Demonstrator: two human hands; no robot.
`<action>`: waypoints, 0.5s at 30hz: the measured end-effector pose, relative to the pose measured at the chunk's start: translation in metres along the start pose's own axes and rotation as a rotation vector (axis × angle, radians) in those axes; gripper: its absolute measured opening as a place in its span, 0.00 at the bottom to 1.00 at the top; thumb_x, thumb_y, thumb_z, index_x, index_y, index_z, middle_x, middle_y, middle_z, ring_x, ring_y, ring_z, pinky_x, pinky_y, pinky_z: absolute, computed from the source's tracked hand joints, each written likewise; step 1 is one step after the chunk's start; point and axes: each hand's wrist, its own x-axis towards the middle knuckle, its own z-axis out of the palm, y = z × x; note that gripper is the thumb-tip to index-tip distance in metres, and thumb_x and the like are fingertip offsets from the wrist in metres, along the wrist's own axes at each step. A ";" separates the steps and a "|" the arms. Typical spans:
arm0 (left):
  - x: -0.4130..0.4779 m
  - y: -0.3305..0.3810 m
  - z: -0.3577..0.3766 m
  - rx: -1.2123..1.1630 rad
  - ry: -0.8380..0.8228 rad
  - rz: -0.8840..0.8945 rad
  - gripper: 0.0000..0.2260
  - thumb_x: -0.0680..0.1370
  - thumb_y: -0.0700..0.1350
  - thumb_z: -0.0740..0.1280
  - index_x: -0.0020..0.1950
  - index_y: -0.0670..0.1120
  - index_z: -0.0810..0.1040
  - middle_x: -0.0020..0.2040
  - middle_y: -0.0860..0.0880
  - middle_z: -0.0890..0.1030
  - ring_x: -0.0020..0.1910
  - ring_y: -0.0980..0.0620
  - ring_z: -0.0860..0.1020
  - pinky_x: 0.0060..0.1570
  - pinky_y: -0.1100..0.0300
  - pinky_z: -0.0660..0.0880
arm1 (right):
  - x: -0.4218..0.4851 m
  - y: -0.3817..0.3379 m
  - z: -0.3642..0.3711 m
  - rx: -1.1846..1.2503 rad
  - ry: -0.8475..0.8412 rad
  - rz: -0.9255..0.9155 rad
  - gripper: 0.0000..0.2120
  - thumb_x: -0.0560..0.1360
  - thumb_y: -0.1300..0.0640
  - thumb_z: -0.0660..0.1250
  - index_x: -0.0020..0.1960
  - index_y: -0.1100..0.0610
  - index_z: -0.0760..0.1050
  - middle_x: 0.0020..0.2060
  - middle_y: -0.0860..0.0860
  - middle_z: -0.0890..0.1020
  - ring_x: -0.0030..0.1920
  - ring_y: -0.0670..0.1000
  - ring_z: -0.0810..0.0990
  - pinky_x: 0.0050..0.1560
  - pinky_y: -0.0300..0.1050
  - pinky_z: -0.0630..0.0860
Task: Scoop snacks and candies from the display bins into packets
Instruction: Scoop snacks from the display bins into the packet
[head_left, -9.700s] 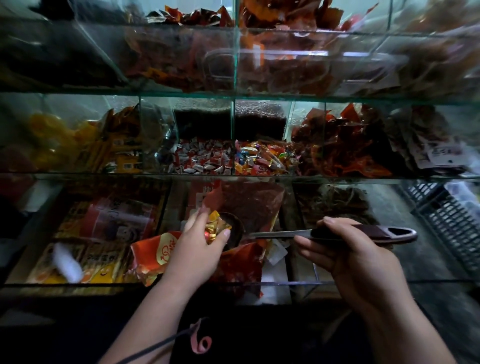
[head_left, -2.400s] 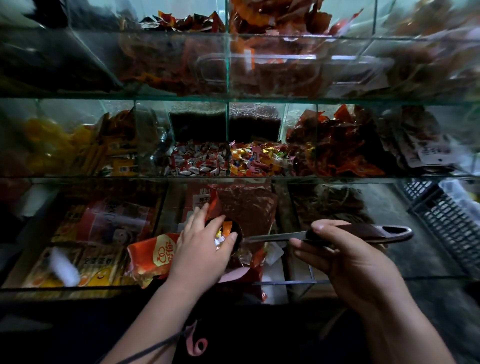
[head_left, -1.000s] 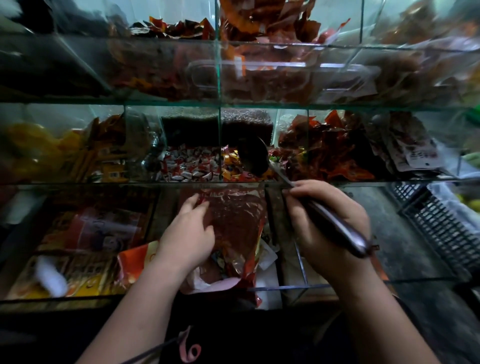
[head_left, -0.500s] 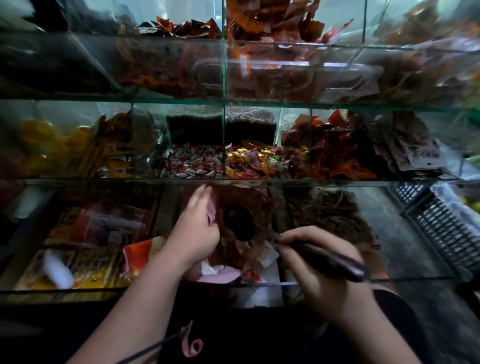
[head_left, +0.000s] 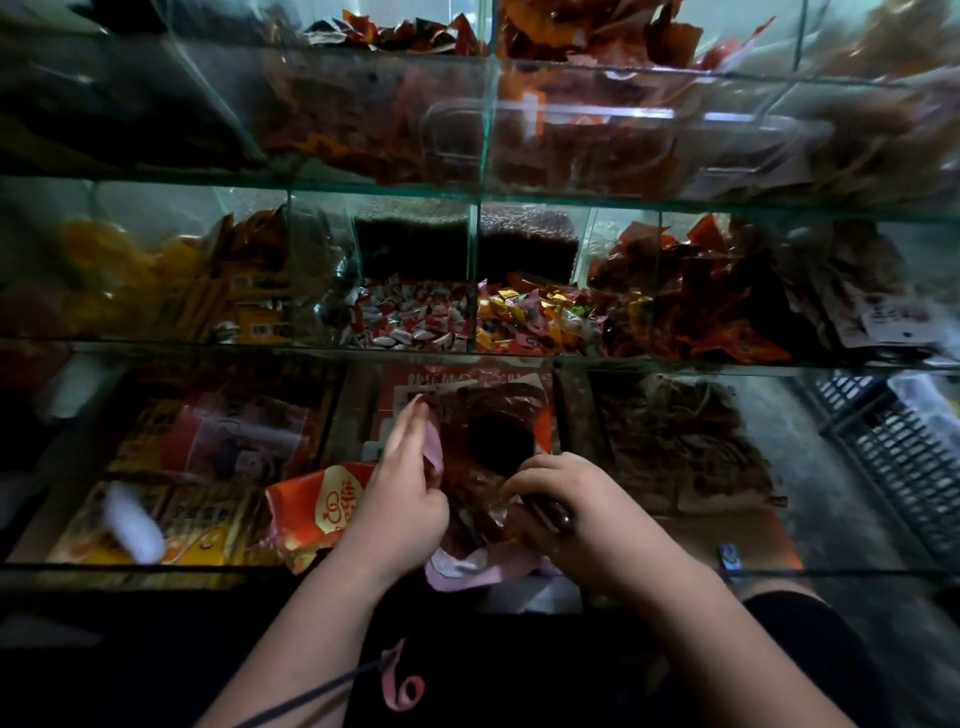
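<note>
Dark handle, right hand: the right hand (head_left: 587, 512) curls its fingers round the dark handle of the scoop (head_left: 551, 515), knuckles up.
Scoop bowl: a dark round shape inside the packet's mouth; whether it carries any candy cannot be told.
Left hand: the left hand (head_left: 405, 493) pinches the packet's left rim, fingers stretched up along the pink lip and thumb against the film.
Packet: the packet (head_left: 483, 512) is a reddish see-through bag with a pink lip. It sits between the two hands in the middle bin of the bottom shelf, its lip drooping by the front glass edge.
Orange bag: the orange bag (head_left: 322, 509) is crumpled and bears a round gold emblem; it lies just left of the left hand, touching it.
Bottom left bin: flat printed packs (head_left: 218, 452) and a blurred white shape.
Bottom right bin: brown dried strands (head_left: 675, 441).
Middle shelf, centre: red-and-white candies (head_left: 410, 317) and mixed bright candies (head_left: 530, 317), side by side with a glass wall between them; dark fine snacks fill the bins behind.
Middle shelf, sides: yellow packs (head_left: 208, 296) to the left, red pouches (head_left: 717, 301) to the right.
Top shelf: more red and orange pouches, blurred behind glass.
Far right: a plastic crate (head_left: 904, 457) on the floor.
Near the body: a pink cord loop (head_left: 400, 686).
</note>
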 end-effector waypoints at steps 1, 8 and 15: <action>0.000 -0.002 -0.001 0.006 -0.004 -0.006 0.39 0.78 0.35 0.60 0.82 0.58 0.45 0.78 0.69 0.44 0.74 0.69 0.47 0.66 0.71 0.50 | 0.000 0.004 0.002 0.007 -0.023 -0.021 0.08 0.77 0.59 0.72 0.55 0.53 0.85 0.53 0.49 0.83 0.52 0.51 0.79 0.55 0.43 0.74; -0.001 -0.004 0.003 0.048 -0.025 -0.036 0.41 0.76 0.32 0.58 0.82 0.57 0.45 0.78 0.68 0.42 0.70 0.70 0.48 0.59 0.77 0.48 | 0.005 0.027 0.027 0.084 -0.084 0.118 0.12 0.78 0.55 0.71 0.61 0.52 0.84 0.58 0.45 0.85 0.59 0.46 0.83 0.58 0.44 0.78; -0.002 -0.006 0.010 0.045 -0.019 -0.027 0.40 0.76 0.32 0.57 0.82 0.57 0.44 0.77 0.71 0.42 0.69 0.72 0.45 0.61 0.77 0.43 | 0.002 0.028 0.032 0.410 0.157 0.528 0.10 0.74 0.54 0.77 0.55 0.51 0.86 0.45 0.44 0.87 0.45 0.36 0.84 0.49 0.31 0.79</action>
